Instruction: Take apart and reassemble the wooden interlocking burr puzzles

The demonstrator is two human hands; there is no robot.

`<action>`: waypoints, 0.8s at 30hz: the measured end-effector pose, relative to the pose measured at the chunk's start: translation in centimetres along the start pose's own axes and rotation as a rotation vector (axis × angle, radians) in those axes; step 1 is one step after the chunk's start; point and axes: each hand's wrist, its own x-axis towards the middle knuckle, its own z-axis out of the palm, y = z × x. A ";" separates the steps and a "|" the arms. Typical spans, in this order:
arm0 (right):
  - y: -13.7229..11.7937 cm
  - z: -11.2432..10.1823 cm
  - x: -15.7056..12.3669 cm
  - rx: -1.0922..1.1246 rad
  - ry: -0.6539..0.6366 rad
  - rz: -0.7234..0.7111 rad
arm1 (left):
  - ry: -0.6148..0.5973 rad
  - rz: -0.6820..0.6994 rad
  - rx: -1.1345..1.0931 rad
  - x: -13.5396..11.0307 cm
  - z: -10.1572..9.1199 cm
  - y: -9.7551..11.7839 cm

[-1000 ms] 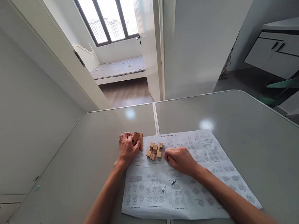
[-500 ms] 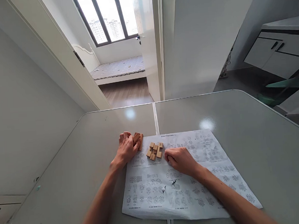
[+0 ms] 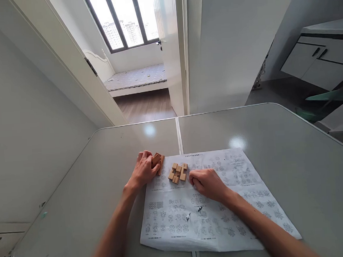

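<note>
Nearest us, a printed sheet (image 3: pixel 166 223) lay on the table (image 3: pixel 77 213). On it our right hand (image 3: pixel 207 183) was curled into a loose fist, with nothing visible in it. The pale blocks (image 3: pixel 178 169) sat just left of its knuckles, between our hands but nearer the right; the rightmost one's long axis ran away from us. Slightly farther off, our left hand (image 3: pixel 143 169) had its fingers bent around a brown block (image 3: pixel 156 159) at the sheet's far left corner. Beyond stood a bed (image 3: pixel 138 76).

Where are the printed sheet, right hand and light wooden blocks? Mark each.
Printed sheet (image 3: pixel 211 216): head view, near its middle.
Right hand (image 3: pixel 207 182): head view, its back.
Light wooden blocks (image 3: pixel 178 169): head view, central block.
</note>
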 end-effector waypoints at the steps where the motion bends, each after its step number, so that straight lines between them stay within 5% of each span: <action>1: 0.0 0.0 0.0 -0.001 0.000 0.000 | 0.006 0.012 0.007 0.0 0.0 0.0; 24: 0.0 0.0 0.0 -0.009 -0.003 0.000 | -0.003 0.021 -0.032 -0.2 -0.8 0.0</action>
